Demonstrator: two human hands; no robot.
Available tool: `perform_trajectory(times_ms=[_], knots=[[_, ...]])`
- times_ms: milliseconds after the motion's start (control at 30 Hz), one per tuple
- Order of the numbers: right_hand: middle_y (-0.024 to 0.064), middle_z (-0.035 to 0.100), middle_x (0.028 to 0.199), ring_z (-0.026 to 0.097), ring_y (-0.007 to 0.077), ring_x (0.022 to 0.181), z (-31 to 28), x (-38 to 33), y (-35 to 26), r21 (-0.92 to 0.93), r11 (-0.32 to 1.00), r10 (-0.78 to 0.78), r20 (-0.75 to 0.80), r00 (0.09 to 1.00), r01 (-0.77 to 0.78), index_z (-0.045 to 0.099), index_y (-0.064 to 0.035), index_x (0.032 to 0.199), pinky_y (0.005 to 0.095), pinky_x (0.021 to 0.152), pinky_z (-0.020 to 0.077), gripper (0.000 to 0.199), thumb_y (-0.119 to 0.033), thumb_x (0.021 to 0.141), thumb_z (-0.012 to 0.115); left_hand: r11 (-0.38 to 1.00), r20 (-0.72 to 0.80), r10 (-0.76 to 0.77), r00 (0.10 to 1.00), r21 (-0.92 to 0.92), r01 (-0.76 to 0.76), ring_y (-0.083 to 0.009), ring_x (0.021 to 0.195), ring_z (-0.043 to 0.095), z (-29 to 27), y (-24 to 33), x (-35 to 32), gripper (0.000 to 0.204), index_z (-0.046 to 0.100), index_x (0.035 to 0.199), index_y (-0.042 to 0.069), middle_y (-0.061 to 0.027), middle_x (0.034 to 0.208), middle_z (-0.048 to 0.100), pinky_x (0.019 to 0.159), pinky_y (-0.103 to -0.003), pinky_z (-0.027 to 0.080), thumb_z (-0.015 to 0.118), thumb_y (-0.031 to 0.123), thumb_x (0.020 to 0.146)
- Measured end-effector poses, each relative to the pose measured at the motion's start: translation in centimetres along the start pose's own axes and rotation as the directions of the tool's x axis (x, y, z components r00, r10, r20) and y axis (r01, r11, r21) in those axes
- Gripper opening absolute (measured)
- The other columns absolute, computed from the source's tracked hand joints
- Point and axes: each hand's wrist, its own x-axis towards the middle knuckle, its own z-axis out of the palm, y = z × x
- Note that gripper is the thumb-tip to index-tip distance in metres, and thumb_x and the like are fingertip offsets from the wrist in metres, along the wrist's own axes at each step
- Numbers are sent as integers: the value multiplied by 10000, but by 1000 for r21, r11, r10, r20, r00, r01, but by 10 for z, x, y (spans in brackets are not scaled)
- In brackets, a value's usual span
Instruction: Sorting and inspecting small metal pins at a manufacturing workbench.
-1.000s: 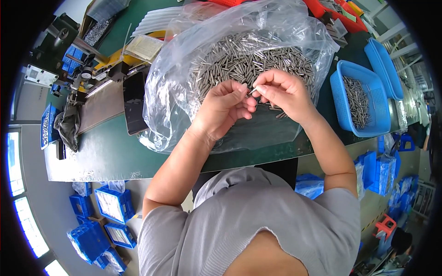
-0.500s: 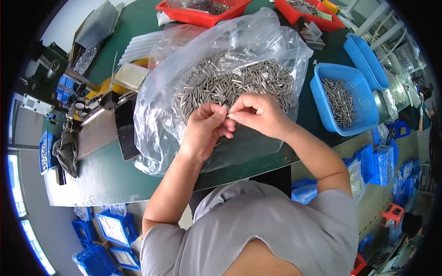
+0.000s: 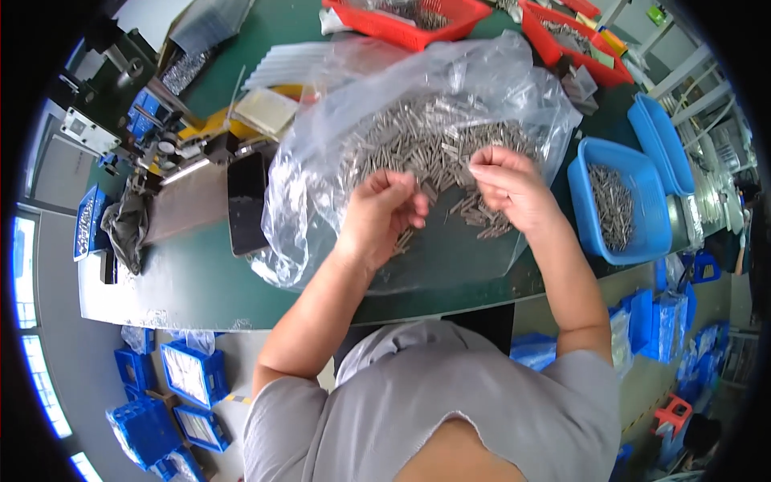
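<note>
A heap of small grey metal pins (image 3: 409, 149) lies on a spread-out clear plastic bag (image 3: 313, 153). At the heap's near left edge is my left hand (image 3: 384, 210), thumb and forefinger pressed together and the other fingers curled. Whatever they pinch is too small to make out. My right hand (image 3: 510, 186) is over the heap's right part, its thumb and fingertips also closed together. I cannot make out what lies between them. A few loose pins (image 3: 403, 241) show beside the left hand, and a small group of pins (image 3: 482, 217) lies below the right hand.
On the right stands a blue basket (image 3: 581, 189) of similar pins, with another blue basket (image 3: 658, 145) behind it. Red baskets (image 3: 418, 36) stand at the back. A dark phone-like slab (image 3: 246, 201) lies left of the bag, near a metal fixture (image 3: 169, 149).
My hands, which were together over the heap, have parted: the right has moved off to the right, the left stays near the heap. The whole view has shifted slightly.
</note>
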Motion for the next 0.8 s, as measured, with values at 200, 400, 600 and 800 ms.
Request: perform_trajectory(times_ms=[200, 400, 600, 800], knots=[[57, 544, 733, 558, 184, 614, 19, -5, 6, -920, 139, -389, 289, 875, 366, 637, -55, 834, 294, 555, 436, 126, -62, 714, 672, 999, -9, 45, 999, -11, -46, -153, 641, 603, -5, 2, 4, 116, 509, 867, 29, -84, 729, 606, 561, -267, 502, 546, 135, 896], [65, 545, 743, 585, 244, 630, 22, -3, 20, -888, -156, -320, 459, 829, 432, 632, -83, 803, 353, 543, 465, 75, -99, 730, 639, 1000, -14, 8, 1000, 2, -8, -162, 660, 579, -1, 2, 2, 104, 521, 850, 39, -80, 736, 584, 585, -268, 474, 518, 126, 907], [102, 560, 769, 589, 278, 621, 30, -1, 27, -889, -183, -383, 458, 802, 420, 557, -56, 811, 345, 518, 472, 97, -56, 730, 609, 1000, -4, 7, 1000, -4, -7, -162, 655, 583, -3, 1, 2, 105, 520, 860, 35, -89, 743, 594, 580, -269, 477, 512, 126, 910], [9, 603, 830, 572, 67, 785, 30, -8, 5, -436, 838, -319, 96, 943, 327, 573, -16, 945, 217, 665, 462, 93, -76, 880, 541, 997, 156, -70, 985, -31, 75, -177, 659, 615, -3, -3, 1, 108, 513, 880, 16, -117, 769, 625, 560, -274, 512, 521, 120, 907]])
